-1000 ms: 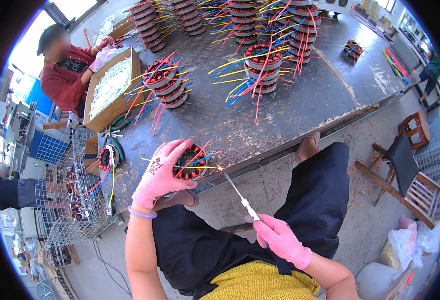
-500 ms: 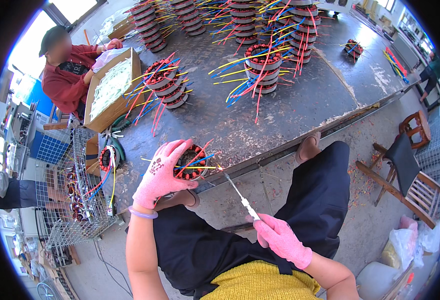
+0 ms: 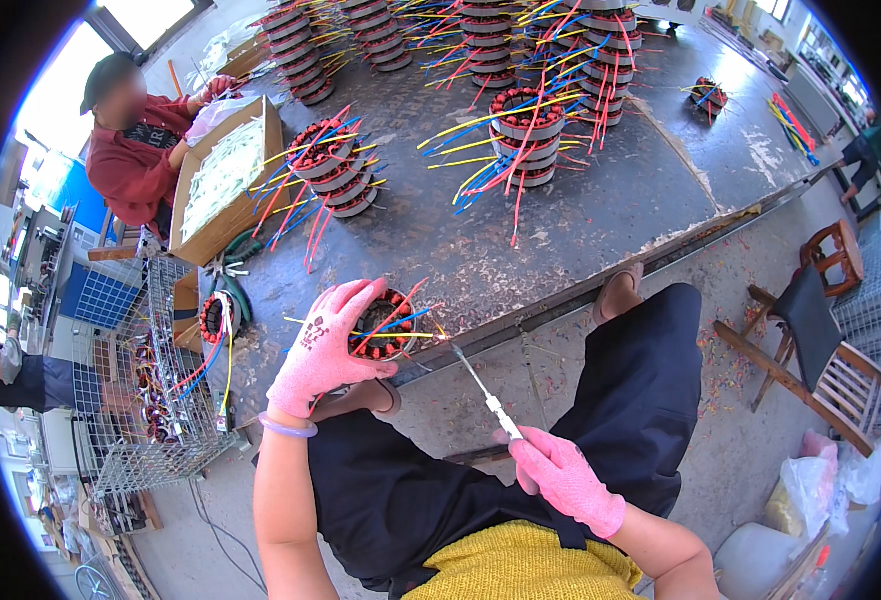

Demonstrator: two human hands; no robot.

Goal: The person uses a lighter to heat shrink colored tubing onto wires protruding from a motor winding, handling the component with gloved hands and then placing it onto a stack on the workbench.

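My left hand [image 3: 326,345], in a pink glove, grips a round motor stator [image 3: 389,328] with red windings and coloured wires sticking out of it, held at the near edge of the metal worktable [image 3: 601,215]. My right hand [image 3: 566,480], also gloved in pink, holds a thin metal pick tool [image 3: 481,388] by its white handle. The tool's tip points up-left and reaches the stator's right side. Both hands sit above my lap in dark trousers.
Stacks of stators with coloured wires [image 3: 526,135] stand across the table. Another stack [image 3: 336,170] sits beside a cardboard box [image 3: 223,180], where a person in red [image 3: 136,150] works. A wire basket [image 3: 151,370] holds stators at left. Wooden chairs [image 3: 816,320] stand at right.
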